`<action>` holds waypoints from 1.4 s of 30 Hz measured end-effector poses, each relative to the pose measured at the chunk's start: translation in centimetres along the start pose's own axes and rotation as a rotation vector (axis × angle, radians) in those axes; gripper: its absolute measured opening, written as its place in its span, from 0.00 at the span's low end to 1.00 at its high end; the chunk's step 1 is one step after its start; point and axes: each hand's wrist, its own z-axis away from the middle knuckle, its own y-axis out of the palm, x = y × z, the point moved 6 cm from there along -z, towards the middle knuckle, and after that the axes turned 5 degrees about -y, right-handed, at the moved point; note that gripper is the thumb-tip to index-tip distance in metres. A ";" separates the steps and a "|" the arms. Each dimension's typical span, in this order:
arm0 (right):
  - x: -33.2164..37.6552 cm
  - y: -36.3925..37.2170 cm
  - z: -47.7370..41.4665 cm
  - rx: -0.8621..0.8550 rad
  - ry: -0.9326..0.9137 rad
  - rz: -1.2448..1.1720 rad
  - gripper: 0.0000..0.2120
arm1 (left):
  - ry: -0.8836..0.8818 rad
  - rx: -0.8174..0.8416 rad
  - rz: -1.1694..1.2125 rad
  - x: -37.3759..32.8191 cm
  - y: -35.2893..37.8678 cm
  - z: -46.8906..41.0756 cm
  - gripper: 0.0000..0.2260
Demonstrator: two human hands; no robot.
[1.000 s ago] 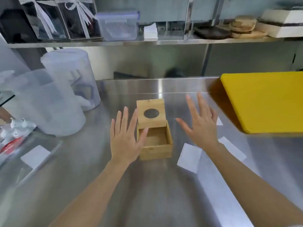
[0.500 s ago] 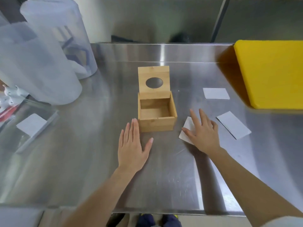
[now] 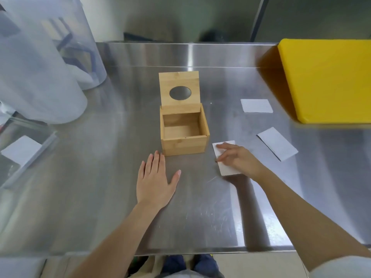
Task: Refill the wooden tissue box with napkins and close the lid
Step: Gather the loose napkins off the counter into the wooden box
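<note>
A stainless steel worktop (image 3: pixel 100 197) fills most of the frame, and light is reflected from it in pale streaks. Behind it, at the top of the frame, a grey steel wall (image 3: pixel 180 19) is seen. A beige floor (image 3: pixel 251 265) is seen at the bottom.

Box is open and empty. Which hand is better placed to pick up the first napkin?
Right. The right hand already rests on the nearest napkin beside the box; the left hand lies flat on bare table.
</note>
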 end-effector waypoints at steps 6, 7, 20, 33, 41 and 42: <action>-0.9 -2.1 0.4 -0.401 0.323 0.425 0.24 | 0.000 -0.013 -0.003 -0.1 -0.2 0.1 0.34; -1.0 -2.1 0.5 -0.395 0.394 0.480 0.28 | 0.002 -0.011 0.000 -0.1 -0.2 0.1 0.34; -0.2 -1.5 0.2 -0.151 0.410 0.100 0.06 | 0.008 0.007 0.015 -0.1 -0.3 0.1 0.33; 3.7 -7.0 -2.4 -0.527 0.177 -0.094 0.10 | 0.009 0.007 0.024 0.0 -0.3 0.2 0.33; 13.1 -5.2 -4.9 -0.438 -0.316 -0.390 0.07 | 0.005 0.003 0.037 0.1 -0.3 0.2 0.33; 14.1 -4.3 -5.5 -0.362 -0.345 -0.325 0.07 | 0.006 -0.002 0.038 0.1 -0.4 0.2 0.33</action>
